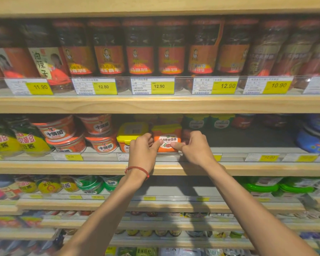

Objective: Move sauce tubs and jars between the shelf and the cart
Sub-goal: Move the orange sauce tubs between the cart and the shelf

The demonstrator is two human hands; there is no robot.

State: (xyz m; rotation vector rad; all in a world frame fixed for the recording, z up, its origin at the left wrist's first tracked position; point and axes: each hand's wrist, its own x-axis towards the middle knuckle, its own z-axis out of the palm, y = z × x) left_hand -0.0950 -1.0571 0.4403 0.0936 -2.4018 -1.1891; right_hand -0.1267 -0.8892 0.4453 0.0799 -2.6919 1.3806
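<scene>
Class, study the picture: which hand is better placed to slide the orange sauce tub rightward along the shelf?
The left hand, probably. It sits on the orange sauce tub's left side, able to push toward the empty shelf space. The right hand stands in that path.

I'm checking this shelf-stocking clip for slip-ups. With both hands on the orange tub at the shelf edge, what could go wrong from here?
1. The left hand and right hand pinch the orange tub mostly with fingertips at its front corners; it could slip off the shelf lip.
2. The yellow-lidded tub sits tight beside it, so the left hand may nudge it.
3. The clear price rail could catch the tub's base.
</scene>
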